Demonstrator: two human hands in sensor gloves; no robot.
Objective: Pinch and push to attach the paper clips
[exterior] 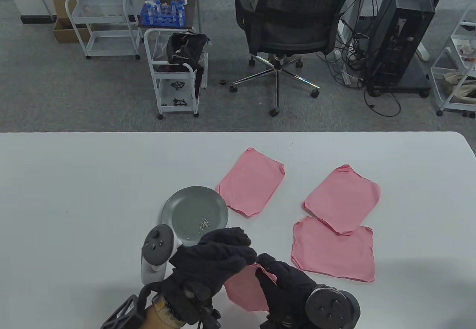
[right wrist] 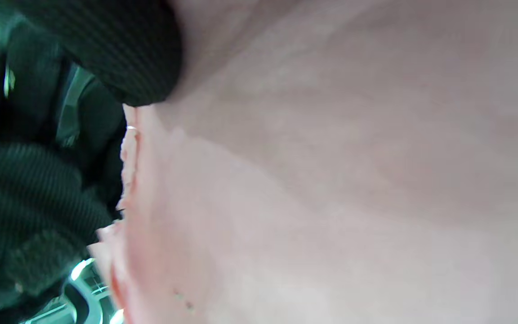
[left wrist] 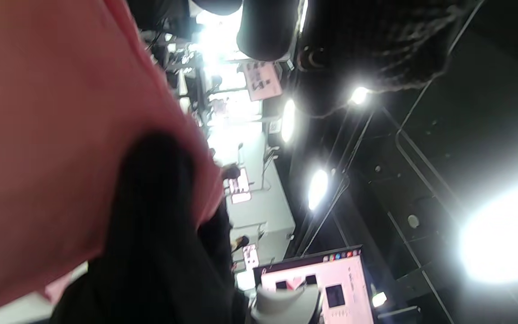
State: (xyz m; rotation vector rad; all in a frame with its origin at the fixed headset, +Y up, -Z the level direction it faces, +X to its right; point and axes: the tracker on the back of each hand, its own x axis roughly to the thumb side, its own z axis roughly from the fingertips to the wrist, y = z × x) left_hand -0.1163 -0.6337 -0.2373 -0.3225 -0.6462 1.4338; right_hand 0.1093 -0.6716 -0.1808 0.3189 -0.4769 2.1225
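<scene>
Table view: both gloved hands meet at the near edge of the white table [exterior: 74,180], just in front of the grey plate [exterior: 186,210]. The left hand [exterior: 208,262] curls over the top edge of a pink paper stack [exterior: 243,292], and the right hand [exterior: 288,284] holds the same stack from its right side, so the sheets are lifted off the table between them. A few loose paper clips [exterior: 204,224] lie on the plate, near its front rim. Three more pink stacks [exterior: 253,182] lie flat to the right of the plate, the two furthest from it overlapping. Whether a clip is already between the left fingers cannot be told from here.

Left wrist view: the camera points up toward ceiling lights; pink paper [left wrist: 52,135] fills the left side, with a dark gloved finger [left wrist: 160,216] pressed against it. The hand is closed on the sheets.

Right wrist view: the pink stack [right wrist: 331,180] fills nearly everything, its layered edge ragged. A gloved fingertip [right wrist: 124,49] presses on the top corner, and a small glint of metal [right wrist: 131,128] sits at that edge, probably a clip.

The sheets look light, thin and floppy, likely to buckle or fan apart if pushed, so they are best pinched close to the edge being clipped. The clips look small, stiff and slippery in gloves, best gripped by the outer loop.
</scene>
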